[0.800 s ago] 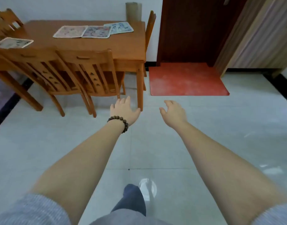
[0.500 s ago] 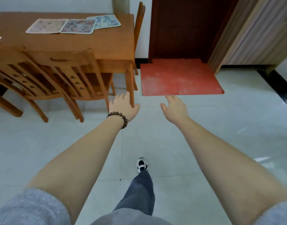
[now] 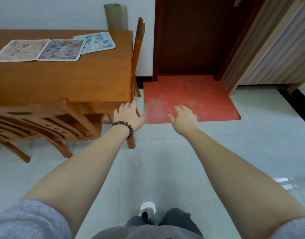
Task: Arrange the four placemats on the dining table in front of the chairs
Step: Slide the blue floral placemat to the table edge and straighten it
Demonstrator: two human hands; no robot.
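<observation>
Three placemats lie in an overlapping row along the far side of the wooden dining table (image 3: pixel 79 80): a pale pink placemat (image 3: pixel 21 50), a red-flowered placemat (image 3: pixel 62 50) and a blue-flowered placemat (image 3: pixel 96 41). My left hand (image 3: pixel 128 116), with a bead bracelet at the wrist, hovers open just off the table's near right corner. Over the floor in front of the red mat, my right hand (image 3: pixel 183 119) is held open. Both hands hold nothing. A fourth placemat is out of view.
A wooden chair (image 3: pixel 44 121) is tucked in at the table's near side, another chair (image 3: pixel 138 54) at its right end. A rolled mat (image 3: pixel 116 17) stands against the wall. A red doormat (image 3: pixel 188 99) lies before a dark door (image 3: pixel 188 35). Pale tiled floor (image 3: pixel 165 169) stretches ahead.
I have walked closer to the table; its right corner now lies just beyond my left hand. The placemat on the table's left edge has slid out of view. Both hands stay open.
</observation>
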